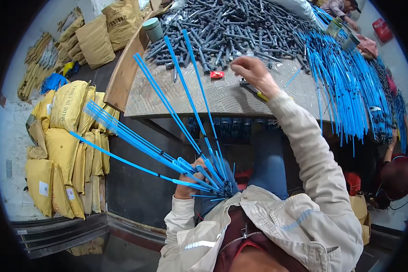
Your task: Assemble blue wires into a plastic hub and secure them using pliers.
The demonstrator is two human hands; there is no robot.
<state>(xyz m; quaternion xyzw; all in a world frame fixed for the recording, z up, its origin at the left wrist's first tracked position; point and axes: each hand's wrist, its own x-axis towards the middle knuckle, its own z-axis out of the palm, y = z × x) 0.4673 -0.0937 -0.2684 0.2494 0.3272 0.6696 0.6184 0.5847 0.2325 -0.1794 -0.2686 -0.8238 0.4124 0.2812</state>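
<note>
A bundle of long, thin blue rods (161,156) fans up and leftward from my lap, with small dark fittings partway along the rods. My left hand (188,181) is closed around the bundle near its lower end, partly hidden behind the rods. Over the table, my right hand (254,75) is raised with curled fingers; whatever it may hold is hidden. Just left of that hand lies a small red packet (217,75). Beneath the right wrist is a dark tool with yellow on its handles (253,90), partly covered.
A large heap of dark grey rod-like parts (231,31) covers the back of the worktable (176,102). Many blue rods (340,86) hang over its right edge. Yellow sacks (63,149) are stacked at left. A lidded cup (153,30) stands by the wooden side board (127,75). Other people (342,9) are at right.
</note>
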